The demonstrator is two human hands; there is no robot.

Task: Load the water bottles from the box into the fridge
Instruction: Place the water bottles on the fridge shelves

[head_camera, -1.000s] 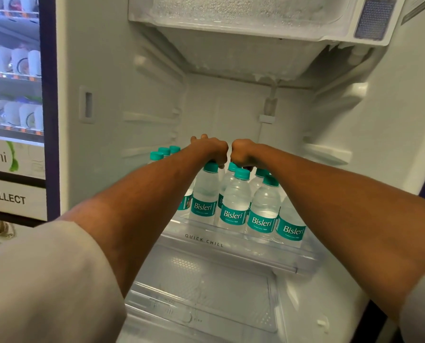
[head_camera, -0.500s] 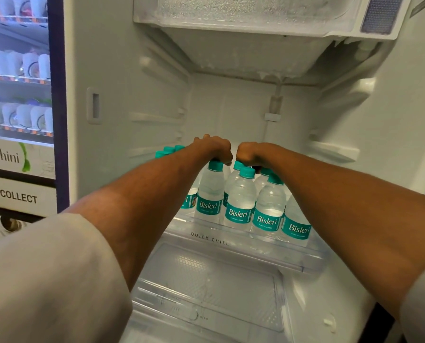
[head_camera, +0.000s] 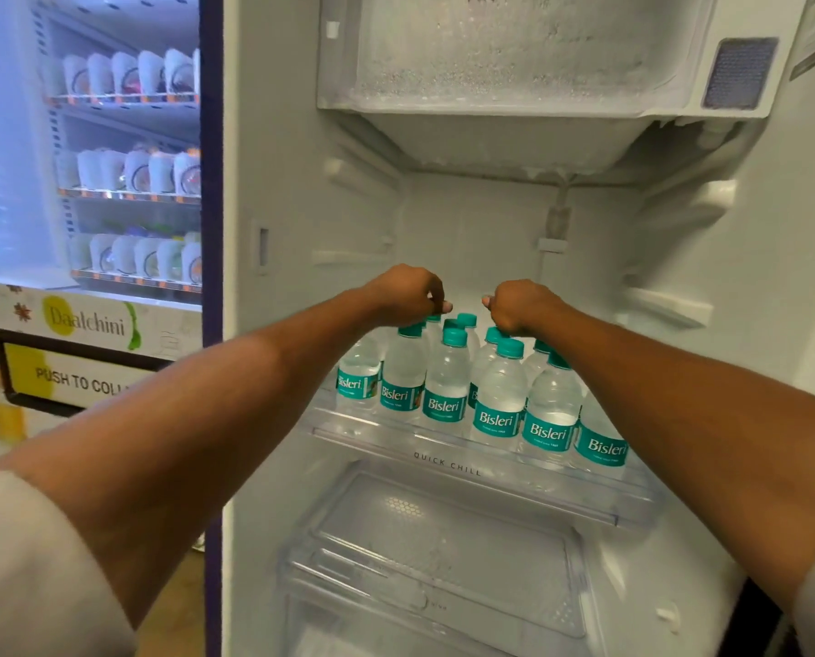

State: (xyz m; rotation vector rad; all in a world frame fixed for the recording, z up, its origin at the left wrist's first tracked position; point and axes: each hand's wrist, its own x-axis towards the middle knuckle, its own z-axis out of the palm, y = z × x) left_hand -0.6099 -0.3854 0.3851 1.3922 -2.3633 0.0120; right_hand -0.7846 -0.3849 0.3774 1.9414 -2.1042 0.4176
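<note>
Our left hand (head_camera: 405,294) and right hand (head_camera: 521,308) curl over the teal caps (head_camera: 455,336) of clear plastic Bisleri water bottles (head_camera: 446,386) standing on the transparent fridge shelf (head_camera: 443,459); whether they grip, we cannot tell.

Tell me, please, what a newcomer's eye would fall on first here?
The teal-capped water bottles stand crowded on the Quick Chill shelf, mid-picture. Just above their caps, the left hand and right hand reach in with curled fingers. Overhead, the frosted freezer box stands out.
</note>
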